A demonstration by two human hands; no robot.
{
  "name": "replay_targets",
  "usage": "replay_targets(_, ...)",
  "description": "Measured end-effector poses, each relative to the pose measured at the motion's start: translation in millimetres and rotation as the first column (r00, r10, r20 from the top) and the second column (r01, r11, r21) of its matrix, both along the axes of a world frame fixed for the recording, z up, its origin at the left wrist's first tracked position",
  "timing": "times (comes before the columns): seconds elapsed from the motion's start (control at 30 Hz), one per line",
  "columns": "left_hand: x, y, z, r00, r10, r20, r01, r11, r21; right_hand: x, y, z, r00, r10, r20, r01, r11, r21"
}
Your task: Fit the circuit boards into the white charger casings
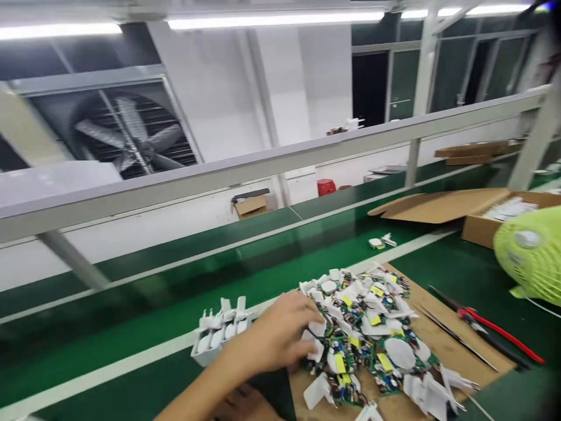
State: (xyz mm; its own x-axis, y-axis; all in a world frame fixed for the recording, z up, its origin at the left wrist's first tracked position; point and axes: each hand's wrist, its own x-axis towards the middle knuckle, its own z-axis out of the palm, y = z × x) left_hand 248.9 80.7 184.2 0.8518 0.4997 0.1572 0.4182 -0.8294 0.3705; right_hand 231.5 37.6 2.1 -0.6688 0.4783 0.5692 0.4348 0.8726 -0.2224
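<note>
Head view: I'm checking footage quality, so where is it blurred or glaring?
Head view: motion blur smears the whole frame, worst on the green fan at right and the hand; ceiling lights glare white; the circuit board pile is readable.

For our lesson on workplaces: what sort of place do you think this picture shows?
Most likely an electronics assembly line in a factory. A long green conveyor belt runs past a pile of circuit boards and white plug housings, with a big wall fan behind.
</note>
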Motion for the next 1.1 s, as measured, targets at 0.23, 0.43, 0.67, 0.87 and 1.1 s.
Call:
replay_targets(0.23,-165,-16,-11.6,0.131,0.653,0.746,-0.789,0.524,-0.32,13,-14,-1.0,0.973,-0.082,-0.214,0.077,0.997,-0.032)
replay_targets(0.43,-212,-49,-128.2,0.152,0.848,0.507,-0.845,0.378,-0.379,27,9,0.0,0.756,-0.452,-0.473,0.316,0.885,-0.341)
replay_targets(0.67,-187,-39,-142.8,0.233,0.883,0.407,-0.859,0.383,-0.339,3,22,-28.0,0.8,-0.361,-0.48,0.099,0.867,-0.488)
replay_targets(0.87,-191,-37,-139.5,0.15,0.945,0.291,-0.947,0.223,-0.233,6,1,-16.6,0.901,-0.233,-0.365,-0.025,0.813,-0.582)
replay_targets(1.1,-191,-22,-145.0,0.135,0.934,0.331,-0.981,0.173,-0.088,7,-1,-30.0,0.937,-0.232,-0.261,0.067,0.854,-0.517)
